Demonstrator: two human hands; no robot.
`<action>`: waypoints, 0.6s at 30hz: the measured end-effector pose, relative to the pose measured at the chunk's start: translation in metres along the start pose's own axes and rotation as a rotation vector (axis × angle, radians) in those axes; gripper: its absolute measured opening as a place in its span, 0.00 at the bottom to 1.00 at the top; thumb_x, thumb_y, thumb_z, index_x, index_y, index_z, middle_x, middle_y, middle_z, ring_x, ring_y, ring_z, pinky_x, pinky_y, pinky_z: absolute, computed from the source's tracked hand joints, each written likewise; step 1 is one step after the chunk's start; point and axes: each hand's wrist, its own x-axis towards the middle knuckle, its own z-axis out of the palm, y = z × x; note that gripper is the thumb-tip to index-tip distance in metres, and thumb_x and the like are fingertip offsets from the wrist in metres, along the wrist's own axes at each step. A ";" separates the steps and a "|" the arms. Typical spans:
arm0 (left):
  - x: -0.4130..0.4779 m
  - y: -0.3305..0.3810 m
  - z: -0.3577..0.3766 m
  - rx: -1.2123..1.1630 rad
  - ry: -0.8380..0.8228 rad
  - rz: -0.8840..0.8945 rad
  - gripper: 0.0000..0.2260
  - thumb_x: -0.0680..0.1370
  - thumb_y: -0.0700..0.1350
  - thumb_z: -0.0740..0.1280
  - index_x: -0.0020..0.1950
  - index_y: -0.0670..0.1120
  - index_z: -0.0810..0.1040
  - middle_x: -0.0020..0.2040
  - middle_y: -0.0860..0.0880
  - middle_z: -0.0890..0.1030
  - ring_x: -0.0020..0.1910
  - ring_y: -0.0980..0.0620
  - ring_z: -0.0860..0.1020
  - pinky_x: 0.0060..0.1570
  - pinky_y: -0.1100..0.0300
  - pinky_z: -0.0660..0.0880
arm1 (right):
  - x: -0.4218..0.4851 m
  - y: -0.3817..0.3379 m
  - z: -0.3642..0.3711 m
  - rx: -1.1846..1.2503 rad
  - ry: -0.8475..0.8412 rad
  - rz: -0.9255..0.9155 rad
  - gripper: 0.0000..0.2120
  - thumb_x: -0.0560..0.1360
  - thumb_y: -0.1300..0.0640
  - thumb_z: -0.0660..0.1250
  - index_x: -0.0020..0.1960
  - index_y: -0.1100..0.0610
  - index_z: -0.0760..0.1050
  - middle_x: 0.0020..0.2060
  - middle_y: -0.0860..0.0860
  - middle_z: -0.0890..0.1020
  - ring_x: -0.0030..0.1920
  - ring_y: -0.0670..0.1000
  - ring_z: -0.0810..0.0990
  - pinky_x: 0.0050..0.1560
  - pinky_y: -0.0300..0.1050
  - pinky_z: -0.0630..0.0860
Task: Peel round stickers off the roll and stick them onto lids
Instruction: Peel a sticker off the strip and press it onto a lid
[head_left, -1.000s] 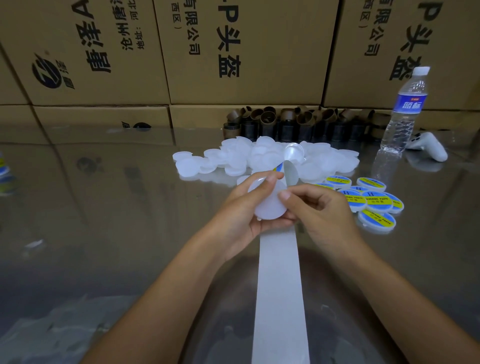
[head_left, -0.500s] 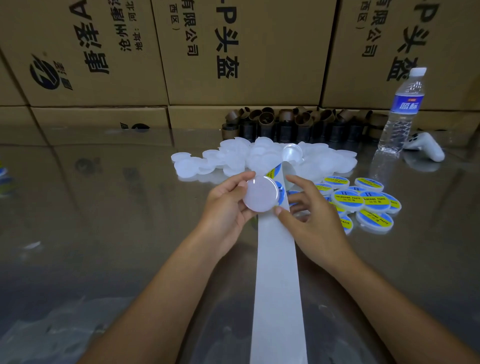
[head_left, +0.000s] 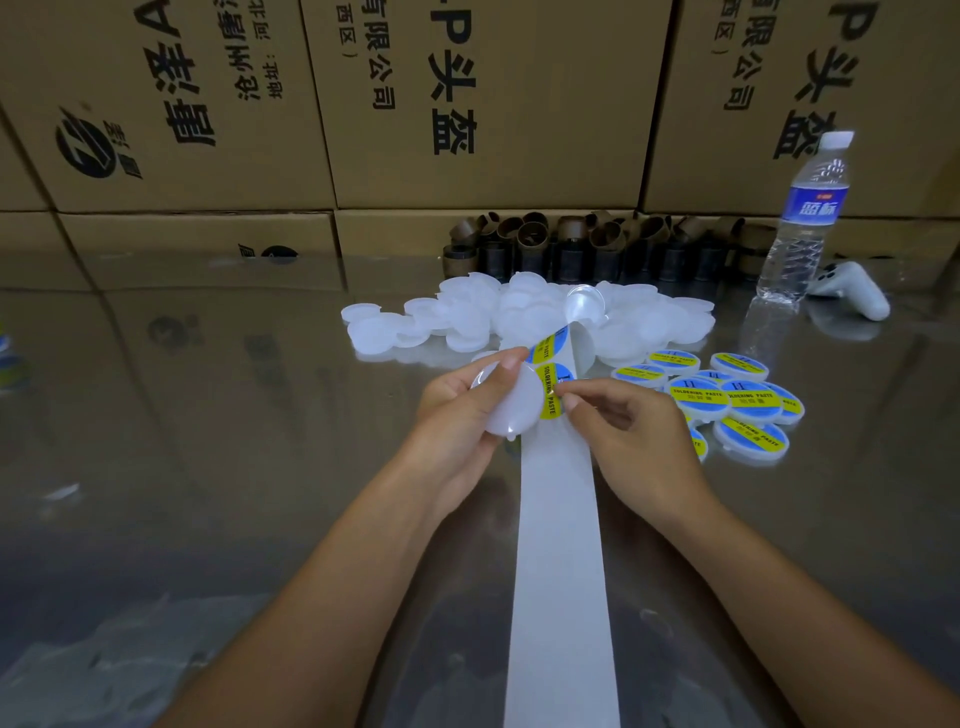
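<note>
sticker edge pinched by right hand; left hand grips blank lid beside it.

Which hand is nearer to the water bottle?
Right. The right hand, pinching a sticker on the strip, has the water bottle farther back to its right; the left hand, holding a blank lid, sits across the strip, further away.

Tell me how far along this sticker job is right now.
Done: a cluster of labelled lids lies on the right. In hand: the left hand holds a blank lid while the right hand pinches a sticker on the backing strip, not yet on the lid. Left: a pile of plain lids behind the hands.
</note>
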 end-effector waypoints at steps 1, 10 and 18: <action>-0.001 0.001 0.001 -0.010 -0.016 -0.006 0.06 0.79 0.41 0.63 0.48 0.44 0.80 0.38 0.51 0.85 0.36 0.57 0.82 0.31 0.67 0.75 | 0.000 0.000 -0.001 0.051 0.006 0.019 0.11 0.75 0.63 0.67 0.44 0.47 0.80 0.40 0.38 0.82 0.41 0.34 0.80 0.44 0.26 0.72; 0.001 0.005 -0.002 0.079 0.088 0.026 0.07 0.81 0.39 0.60 0.48 0.44 0.77 0.45 0.45 0.79 0.37 0.52 0.79 0.25 0.66 0.71 | 0.004 -0.002 -0.006 0.228 0.054 0.131 0.18 0.73 0.71 0.67 0.45 0.47 0.80 0.39 0.38 0.83 0.42 0.36 0.80 0.45 0.34 0.76; 0.000 -0.006 -0.002 0.555 0.204 0.069 0.09 0.82 0.40 0.60 0.48 0.47 0.79 0.46 0.47 0.80 0.40 0.50 0.75 0.27 0.64 0.68 | 0.002 -0.007 -0.006 0.261 -0.048 0.157 0.22 0.72 0.72 0.65 0.55 0.48 0.79 0.50 0.48 0.84 0.43 0.43 0.82 0.50 0.41 0.78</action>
